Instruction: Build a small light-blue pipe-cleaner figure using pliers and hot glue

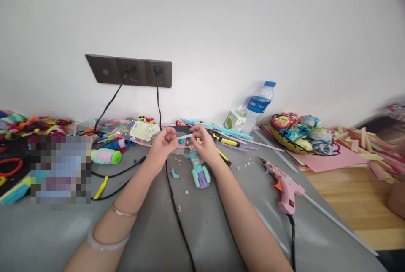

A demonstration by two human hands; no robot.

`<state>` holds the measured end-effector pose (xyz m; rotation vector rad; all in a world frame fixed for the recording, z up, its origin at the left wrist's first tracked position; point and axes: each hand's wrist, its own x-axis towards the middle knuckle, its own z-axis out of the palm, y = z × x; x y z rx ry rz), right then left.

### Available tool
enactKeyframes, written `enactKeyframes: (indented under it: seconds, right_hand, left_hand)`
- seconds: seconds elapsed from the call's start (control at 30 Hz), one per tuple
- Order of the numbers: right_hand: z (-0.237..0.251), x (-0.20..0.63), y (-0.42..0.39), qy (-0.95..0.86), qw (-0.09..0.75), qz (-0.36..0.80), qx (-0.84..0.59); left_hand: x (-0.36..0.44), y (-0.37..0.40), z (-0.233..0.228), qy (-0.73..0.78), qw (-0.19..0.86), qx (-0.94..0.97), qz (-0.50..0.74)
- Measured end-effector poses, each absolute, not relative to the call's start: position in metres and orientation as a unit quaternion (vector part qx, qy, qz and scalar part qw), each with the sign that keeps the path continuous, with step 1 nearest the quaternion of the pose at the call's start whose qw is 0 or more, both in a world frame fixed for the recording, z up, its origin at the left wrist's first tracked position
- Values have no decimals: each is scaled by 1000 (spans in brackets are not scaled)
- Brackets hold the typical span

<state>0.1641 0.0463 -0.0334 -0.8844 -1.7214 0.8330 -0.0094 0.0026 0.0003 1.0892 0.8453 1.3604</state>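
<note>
A short pale turquoise pipe cleaner (pixel 182 137) stretches, slightly bowed, between my two hands above the grey table. My left hand (pixel 162 146) pinches one end, and my right hand (pixel 204 144) has its fingers closed on the other. Just below my right hand lies a small turquoise and purple figure (pixel 200 170) that looks made of pipe cleaner. A little curled turquoise piece (pixel 174 174) rests to its left, among scattered scraps. Behind my right hand several long turquoise pipe cleaners (pixel 230 130) are lying, close to a yellow and black cutter (pixel 228 140).
A pink glue gun (pixel 286 192) with a black cord lies at right. Further back are a water bottle (pixel 257 107), a small carton (pixel 234 120) and a basket of paper flowers (pixel 303 135). A black cable (pixel 175 200) crosses the table; a fuzzy roll (pixel 106 156) lies left.
</note>
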Motion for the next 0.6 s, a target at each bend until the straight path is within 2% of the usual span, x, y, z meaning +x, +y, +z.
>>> enactKeyframes:
  seconds: [0.13,0.4,0.6]
  right_hand:
    - [-34,166,49,-735,497,271,-374]
    - [-21,162,42,-678,488,441,-327]
    - [-21,165,46,-624,531,465,-335]
  left_hand:
    - [-12,8,-6,440,438,506,599]
    - [-10,8,-9,459,381,589,545]
    - [-9,6,-6,452,369,606,540]
